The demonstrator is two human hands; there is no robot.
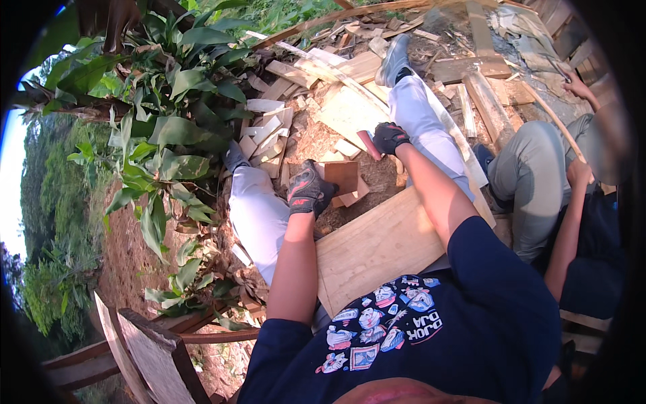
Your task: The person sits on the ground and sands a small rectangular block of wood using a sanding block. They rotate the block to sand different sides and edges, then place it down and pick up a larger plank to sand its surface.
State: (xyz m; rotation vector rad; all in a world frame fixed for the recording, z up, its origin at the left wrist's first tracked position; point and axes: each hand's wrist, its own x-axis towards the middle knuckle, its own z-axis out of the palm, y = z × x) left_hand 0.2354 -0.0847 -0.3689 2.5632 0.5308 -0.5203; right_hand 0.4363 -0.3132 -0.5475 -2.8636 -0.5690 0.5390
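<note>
My left hand (pixel 311 190), in a black and grey work glove, is closed on a brown, squarish wooden block (pixel 346 176), held between my knees. To its right, my right hand (pixel 390 139), in a black glove with red marks, is curled round a short reddish-brown stick-like piece (pixel 368 145); only one end of it shows, so its full shape is hidden. A wide pale wooden board (pixel 380 244) lies across my lap beneath my forearms. Past my hands, more cut wood pieces (pixel 272 138) lie on the ground.
Planks and offcuts (pixel 350 111) cover the ground between my legs. Leafy plants (pixel 185 128) crowd the left. At the right a person in grey trousers (pixel 531 175) sits close, one hand on a long curved stick (pixel 555 121). Wooden boards (pixel 158 357) stand at lower left.
</note>
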